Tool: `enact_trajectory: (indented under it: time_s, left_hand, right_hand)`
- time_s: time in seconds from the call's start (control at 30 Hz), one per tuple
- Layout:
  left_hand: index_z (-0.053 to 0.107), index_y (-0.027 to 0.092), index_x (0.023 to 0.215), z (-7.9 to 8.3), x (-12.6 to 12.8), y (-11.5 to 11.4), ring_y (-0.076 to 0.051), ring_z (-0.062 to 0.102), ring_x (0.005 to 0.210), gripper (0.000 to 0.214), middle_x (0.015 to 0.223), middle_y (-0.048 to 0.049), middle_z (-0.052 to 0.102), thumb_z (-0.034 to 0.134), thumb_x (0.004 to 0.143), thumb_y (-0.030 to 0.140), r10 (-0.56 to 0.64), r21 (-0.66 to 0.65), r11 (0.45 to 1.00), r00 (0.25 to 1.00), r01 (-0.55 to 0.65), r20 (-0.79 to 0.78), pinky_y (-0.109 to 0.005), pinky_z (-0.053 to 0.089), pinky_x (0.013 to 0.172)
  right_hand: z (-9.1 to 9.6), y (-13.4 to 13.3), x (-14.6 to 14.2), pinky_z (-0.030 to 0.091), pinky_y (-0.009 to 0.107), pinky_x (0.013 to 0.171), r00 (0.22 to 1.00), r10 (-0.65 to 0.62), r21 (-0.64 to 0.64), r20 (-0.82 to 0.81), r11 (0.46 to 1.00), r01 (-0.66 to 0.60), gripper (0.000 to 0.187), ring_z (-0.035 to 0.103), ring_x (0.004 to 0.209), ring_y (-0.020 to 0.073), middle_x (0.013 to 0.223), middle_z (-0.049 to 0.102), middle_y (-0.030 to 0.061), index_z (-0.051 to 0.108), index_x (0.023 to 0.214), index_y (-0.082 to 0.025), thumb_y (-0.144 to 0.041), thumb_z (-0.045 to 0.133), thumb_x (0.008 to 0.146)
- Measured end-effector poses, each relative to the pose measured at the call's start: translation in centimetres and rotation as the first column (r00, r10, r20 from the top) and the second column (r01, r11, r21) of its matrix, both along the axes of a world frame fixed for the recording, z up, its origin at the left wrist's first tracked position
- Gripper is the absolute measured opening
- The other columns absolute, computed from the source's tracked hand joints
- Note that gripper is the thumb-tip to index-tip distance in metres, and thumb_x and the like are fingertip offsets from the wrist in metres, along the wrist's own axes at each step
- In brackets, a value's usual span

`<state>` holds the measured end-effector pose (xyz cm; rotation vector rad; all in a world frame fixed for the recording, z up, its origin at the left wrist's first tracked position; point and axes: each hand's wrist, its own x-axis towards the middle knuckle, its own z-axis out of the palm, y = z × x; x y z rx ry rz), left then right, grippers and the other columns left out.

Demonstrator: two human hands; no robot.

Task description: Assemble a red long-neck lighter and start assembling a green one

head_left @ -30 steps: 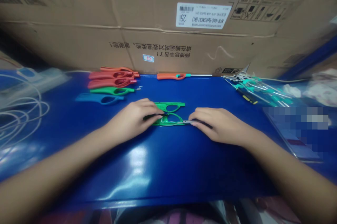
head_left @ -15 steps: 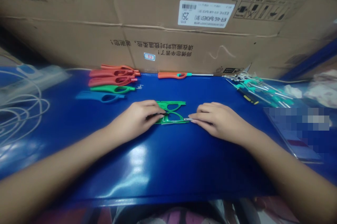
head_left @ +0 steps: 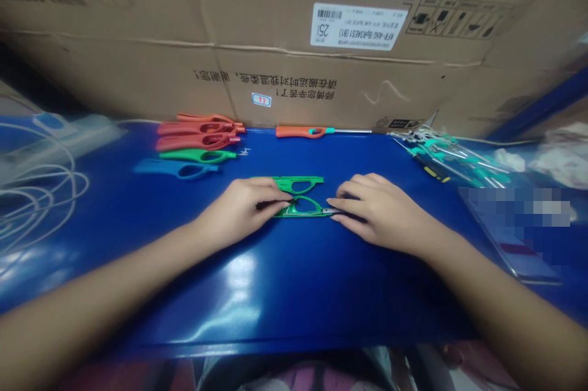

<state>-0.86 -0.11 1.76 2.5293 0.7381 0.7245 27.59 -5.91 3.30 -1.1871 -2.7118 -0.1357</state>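
Note:
Two green plastic handle shells [head_left: 297, 195] lie side by side on the blue table [head_left: 285, 293], one just behind the other. My left hand [head_left: 239, 207] rests on their left end, fingers pressed together on a thin dark part inside the nearer shell. My right hand [head_left: 381, 210] lies at the right end, fingers closed on a thin metal rod [head_left: 331, 211] that sticks out of the nearer shell.
Red, green and blue handle shells [head_left: 197, 143] lie in a row at the back left. An orange lighter with a metal tube [head_left: 316, 131] lies by the cardboard box [head_left: 294, 41]. Teal parts and a screwdriver [head_left: 448, 155] are at the right; white cable [head_left: 37, 195] at the left.
My right hand has shifted slightly toward the shell with the rod. My left hand has stayed on the shell's left end.

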Motion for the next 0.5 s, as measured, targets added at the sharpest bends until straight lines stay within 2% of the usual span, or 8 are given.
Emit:
enact_trajectory:
  time_s: [0.1,0.23,0.37,0.5]
  left_hand:
    - [0.076,0.016,0.109,-0.2,0.3,-0.2,-0.015,0.069,0.08,0.02,0.091,-0.0054,0.073,0.062,0.095,0.019,-0.01,0.01,1.0,1.0,0.009,0.02,-0.024,0.054,0.073]
    - [0.076,0.015,0.11,-0.5,0.5,-0.6,-0.015,0.068,0.079,0.021,0.09,-0.0059,0.072,0.061,0.095,0.018,-0.019,0.037,0.999,0.999,0.018,0.035,-0.025,0.054,0.073]
    - [0.076,0.014,0.11,-0.7,0.7,-0.8,-0.014,0.068,0.078,0.021,0.09,-0.0061,0.071,0.062,0.094,0.017,-0.022,0.034,0.999,0.999,0.021,0.04,-0.025,0.054,0.073]
    - [0.075,0.016,0.11,-0.9,0.8,-0.9,-0.014,0.067,0.078,0.02,0.09,-0.0052,0.071,0.062,0.095,0.018,-0.023,0.031,0.999,0.999,0.022,0.042,-0.025,0.054,0.072]
  right_hand:
    - [-0.3,0.2,-0.5,0.038,0.036,0.085,0.984,-0.054,-0.103,-0.169,0.994,0.037,0.025,0.06,0.097,0.0198,0.104,0.07,0.0052,0.072,0.112,-0.022,-0.035,0.057,0.098]
    - [-0.9,0.7,-1.1,0.04,0.032,0.082,0.921,-0.181,-0.305,-0.344,0.949,0.073,0.013,0.061,0.086,0.0152,0.088,0.07,0.0009,0.071,0.089,-0.021,-0.029,0.062,0.095]
    - [-0.9,0.8,-1.2,0.041,0.028,0.07,0.89,-0.284,-0.476,-0.358,0.875,0.088,0.016,0.057,0.074,0.0135,0.078,0.066,0.0001,0.067,0.081,-0.02,-0.029,0.062,0.093]
    - [-0.7,0.8,-1.1,0.041,0.029,0.077,0.898,-0.277,-0.505,-0.342,0.86,0.073,0.017,0.056,0.079,0.0144,0.08,0.066,-0.0001,0.066,0.079,-0.021,-0.032,0.064,0.092]
